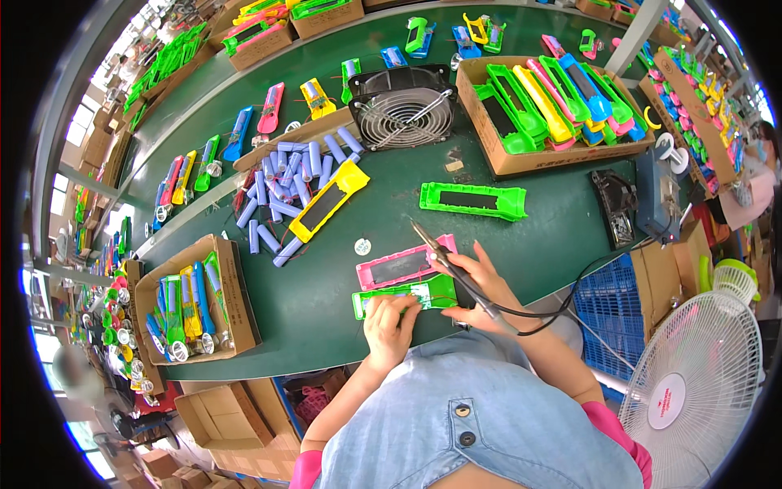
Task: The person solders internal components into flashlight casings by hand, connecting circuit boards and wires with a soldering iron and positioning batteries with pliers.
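My right hand (487, 287) is closed around a soldering iron (429, 242), whose tip points up and away to the left, above the bench. Its black cord trails off to the right. With bent, closed fingers, my left hand (388, 328) grips the near edge of a green plastic housing (440, 290); its fingertips hide part of the inside. Just beyond it lies a pink plastic housing (383, 270) with a dark panel, partly under the iron and my right hand.
Purple cylindrical cells (281, 183) are heaped beside a yellow housing (330, 200). A green housing (472, 200), a fan unit (403, 110) and a box of housings (521, 163) stand farther back. Another box (241, 306) sits left; a blue-grey power unit (658, 200) stands right.
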A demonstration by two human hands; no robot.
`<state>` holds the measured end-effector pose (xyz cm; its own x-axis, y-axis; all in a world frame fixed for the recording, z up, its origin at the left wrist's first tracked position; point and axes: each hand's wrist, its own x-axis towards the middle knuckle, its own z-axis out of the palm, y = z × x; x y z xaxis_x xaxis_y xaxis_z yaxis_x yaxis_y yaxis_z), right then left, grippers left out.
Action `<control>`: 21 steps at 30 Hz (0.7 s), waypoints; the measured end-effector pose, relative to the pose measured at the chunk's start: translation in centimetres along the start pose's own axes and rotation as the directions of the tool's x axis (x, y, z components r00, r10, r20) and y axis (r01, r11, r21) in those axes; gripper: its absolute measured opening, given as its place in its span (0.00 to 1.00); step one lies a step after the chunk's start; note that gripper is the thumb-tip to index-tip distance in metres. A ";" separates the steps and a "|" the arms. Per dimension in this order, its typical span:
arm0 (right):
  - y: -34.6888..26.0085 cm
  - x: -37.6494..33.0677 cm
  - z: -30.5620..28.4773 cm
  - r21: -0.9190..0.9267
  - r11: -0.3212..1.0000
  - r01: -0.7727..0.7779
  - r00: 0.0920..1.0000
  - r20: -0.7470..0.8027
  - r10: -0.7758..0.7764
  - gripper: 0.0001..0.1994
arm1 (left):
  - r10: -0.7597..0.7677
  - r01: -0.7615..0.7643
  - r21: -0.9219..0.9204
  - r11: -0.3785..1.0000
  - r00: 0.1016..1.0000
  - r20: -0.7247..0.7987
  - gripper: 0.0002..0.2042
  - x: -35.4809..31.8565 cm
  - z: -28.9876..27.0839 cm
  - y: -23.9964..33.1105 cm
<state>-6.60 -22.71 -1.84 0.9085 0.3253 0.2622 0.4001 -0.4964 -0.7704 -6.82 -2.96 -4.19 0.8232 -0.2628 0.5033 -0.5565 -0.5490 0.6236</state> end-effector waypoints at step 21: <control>-0.4 -5.8 3.8 0.416 0.909 0.011 0.789 -0.562 0.247 0.10 | -0.161 0.162 -0.002 0.987 0.980 0.113 0.08 1.7 -1.4 0.8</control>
<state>-12.53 -21.32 -5.31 0.8838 -0.3182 0.3429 0.3239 -0.1127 -0.9394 -6.07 -2.70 -2.00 0.9093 -0.2592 0.3254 -0.4160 -0.5830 0.6980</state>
